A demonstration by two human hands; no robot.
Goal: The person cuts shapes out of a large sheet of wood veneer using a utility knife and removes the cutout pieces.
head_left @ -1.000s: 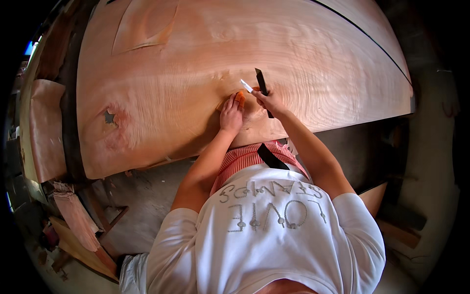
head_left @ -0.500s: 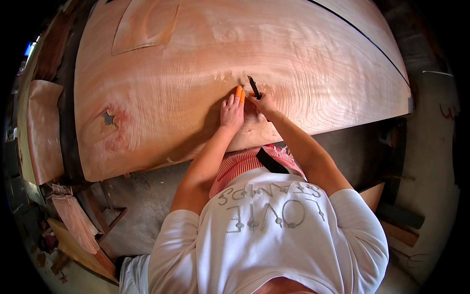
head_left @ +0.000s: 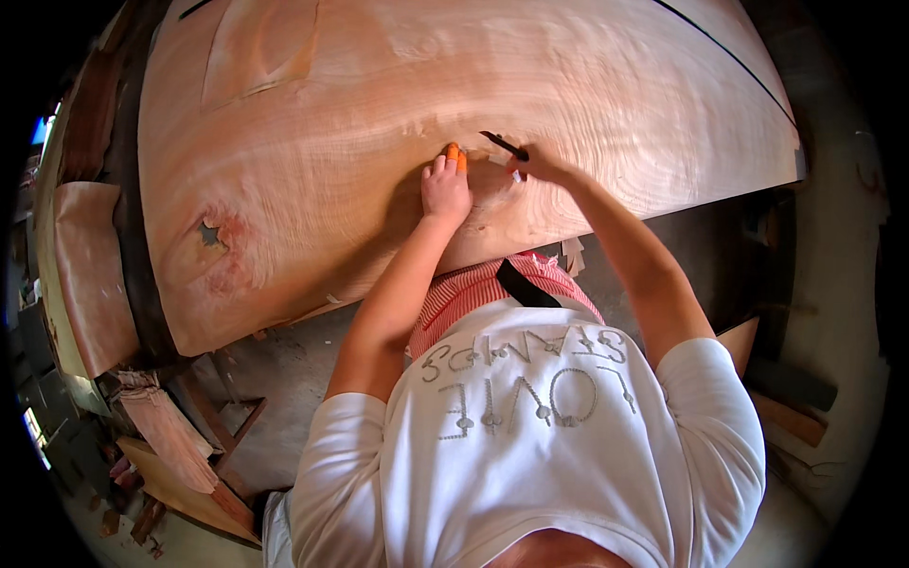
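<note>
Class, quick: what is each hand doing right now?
Left hand: fingers flat on the veneer, an orange piece at the fingertips.
Right hand: closed on a dark tool.

You are working with open wood all around your hands: the broad veneer sheet [head_left: 398, 123] is lying bare above and to both sides on the surface, giving clear passage. The dark knot [head_left: 210, 234] far to your left is probably flat, though the view is bending there. Stacked boards [head_left: 90, 275] are crowding the left edge.
</note>
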